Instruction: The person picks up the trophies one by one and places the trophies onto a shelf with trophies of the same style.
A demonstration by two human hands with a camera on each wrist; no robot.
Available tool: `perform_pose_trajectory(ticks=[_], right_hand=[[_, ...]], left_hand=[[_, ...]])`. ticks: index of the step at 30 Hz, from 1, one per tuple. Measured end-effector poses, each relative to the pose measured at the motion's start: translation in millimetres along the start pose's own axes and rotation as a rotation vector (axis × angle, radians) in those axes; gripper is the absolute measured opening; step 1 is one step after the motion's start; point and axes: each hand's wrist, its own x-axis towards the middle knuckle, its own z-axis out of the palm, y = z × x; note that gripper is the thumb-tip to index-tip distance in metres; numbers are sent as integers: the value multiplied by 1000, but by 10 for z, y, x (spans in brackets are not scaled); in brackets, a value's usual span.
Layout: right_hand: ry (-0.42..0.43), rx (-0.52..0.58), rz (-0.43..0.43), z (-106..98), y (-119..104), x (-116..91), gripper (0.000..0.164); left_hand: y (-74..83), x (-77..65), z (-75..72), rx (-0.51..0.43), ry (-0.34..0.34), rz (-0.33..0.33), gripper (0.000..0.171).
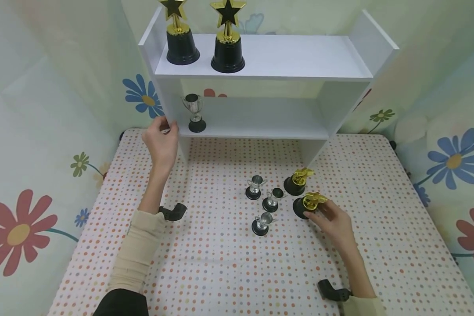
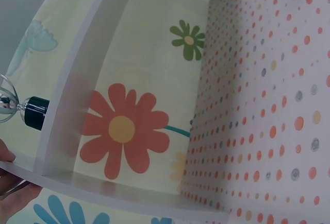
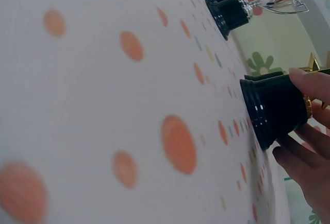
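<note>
My left hand (image 1: 163, 142) holds the front edge of the white shelf's left side panel (image 2: 20, 171), with fingers on both faces of it. Close beside it, a silver cup trophy (image 1: 193, 107) stands on the middle shelf. On the table, my right hand (image 1: 337, 224) grips a gold star trophy (image 1: 301, 208), thumb and fingers around its black base (image 3: 278, 105). That base stands on the spotted cloth. Just behind is a second gold star trophy (image 1: 293, 185). Left of these stand three silver cups, a back one (image 1: 254, 188), a middle one (image 1: 271, 201) and a front one (image 1: 261, 224).
On the top shelf (image 1: 292, 57) two larger star trophies stand at the left, one near the end (image 1: 181, 46) and one beside it (image 1: 228, 52). The shelf unit sits at the back of the dotted table (image 1: 221, 272). Flowered cloth (image 1: 31, 145) hangs around the table.
</note>
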Motion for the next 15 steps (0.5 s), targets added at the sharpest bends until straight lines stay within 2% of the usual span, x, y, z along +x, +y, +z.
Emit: perform_pose_trajectory(ticks=[15], right_hand=[[48,61,-18,76,78,7,57]], left_hand=[[-1,4,-3,14,0,20,17]])
